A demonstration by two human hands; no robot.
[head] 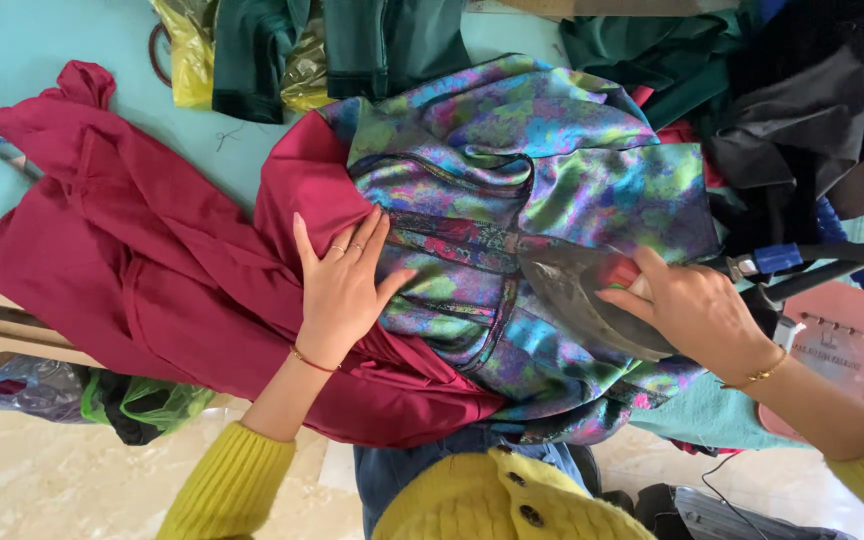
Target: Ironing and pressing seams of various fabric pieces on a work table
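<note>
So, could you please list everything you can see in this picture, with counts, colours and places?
Patterned fabric: one, purple, green and blue, centre of table.
Crimson fabric: one, dark red, left, partly under the patterned one.
Iron: one, grey with red handle, on the patterned fabric.
Table cover: one, pale turquoise, top left.
Dark green garments: a few, top centre.
Black cloth pile: one, top right.
Pink iron rest: one, right edge.
Plastic bags: a couple, green and clear, lower left.
Left hand: flat on the fabric seam, rings, bracelet.
Right hand: gripping the iron's handle, yellow sleeve.
</note>
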